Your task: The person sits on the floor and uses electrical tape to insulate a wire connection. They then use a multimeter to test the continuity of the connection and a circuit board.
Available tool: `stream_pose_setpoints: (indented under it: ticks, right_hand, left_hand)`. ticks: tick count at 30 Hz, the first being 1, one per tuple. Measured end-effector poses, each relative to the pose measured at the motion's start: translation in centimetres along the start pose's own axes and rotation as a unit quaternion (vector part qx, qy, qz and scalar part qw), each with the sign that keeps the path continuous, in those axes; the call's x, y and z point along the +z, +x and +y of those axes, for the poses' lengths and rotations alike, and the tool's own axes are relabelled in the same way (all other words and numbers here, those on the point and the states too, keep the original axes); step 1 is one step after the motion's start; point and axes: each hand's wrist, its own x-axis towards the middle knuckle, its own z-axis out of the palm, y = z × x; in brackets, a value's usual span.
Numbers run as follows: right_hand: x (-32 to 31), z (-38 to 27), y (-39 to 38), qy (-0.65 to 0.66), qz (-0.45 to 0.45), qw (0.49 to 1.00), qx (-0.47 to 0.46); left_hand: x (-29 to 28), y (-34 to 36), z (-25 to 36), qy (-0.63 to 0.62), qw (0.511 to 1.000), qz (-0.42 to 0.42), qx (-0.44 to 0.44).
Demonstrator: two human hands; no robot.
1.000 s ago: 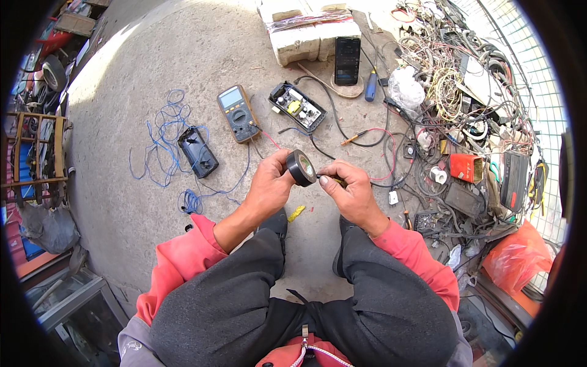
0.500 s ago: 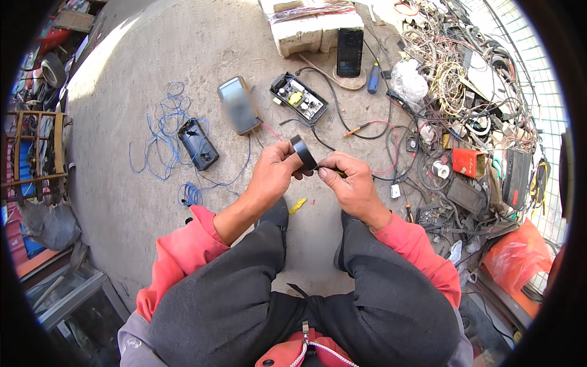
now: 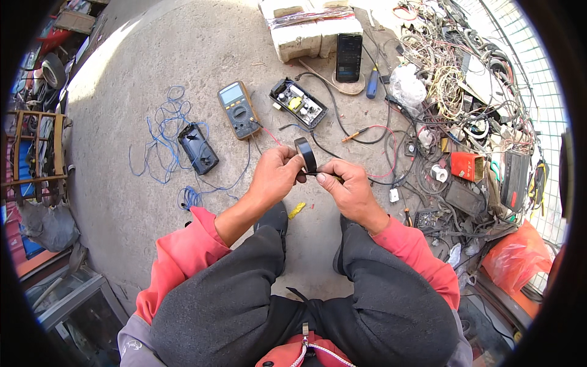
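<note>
My left hand (image 3: 276, 174) is closed on a roll of black tape (image 3: 306, 155), held on edge between thumb and fingers above the floor. Close beside it, my right hand (image 3: 350, 191) pinches a thin dark strand (image 3: 312, 174) that runs across to the left fingertips. Whether the strand is wire or tape end I cannot tell. Something small and yellowish shows under the right fingers, mostly hidden. Beyond the hands lie a multimeter (image 3: 239, 111) with red and dark leads, and an opened black charger case (image 3: 298, 103) with its circuit board showing.
A black case cover (image 3: 198, 149) lies among blue wires (image 3: 160, 142) at left. A phone (image 3: 348, 58) stands against a white foam block (image 3: 316, 34), beside a blue-handled screwdriver (image 3: 372, 83). Tangled cables and scrap (image 3: 449, 85) fill the right side. A yellow scrap (image 3: 297, 210) lies between my feet.
The tape roll has turned more upright and shifted slightly right. Both hands have moved a little; the right one sits slightly lower. The multimeter, blurred before, now shows sharply.
</note>
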Motion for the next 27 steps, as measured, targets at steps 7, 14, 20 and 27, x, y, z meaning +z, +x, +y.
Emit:
stream_pose_setpoints:
  ticks: [7, 14, 20, 27]
  right_hand:
    - [0.1, 0.7, -0.1, 0.002, 0.02, 0.999, 0.046]
    - [-0.1, 1.4, -0.1, -0.007, 0.042, 0.997, 0.071]
    - [-0.2, 1.0, -0.2, -0.004, 0.014, 0.998, 0.057]
    - [-0.3, 1.0, -0.1, -0.036, 0.014, 0.998, 0.042]
  left_hand:
    - [-0.1, -0.8, -0.1, 0.077, 0.995, 0.011, 0.066]
    - [0.1, -1.9, 0.1, 0.246, 0.919, -0.029, 0.308]
    - [0.4, -1.7, -0.2, 0.327, 0.857, 0.033, 0.397]
    - [0.3, -1.5, -0.3, 0.343, 0.836, 0.061, 0.424]
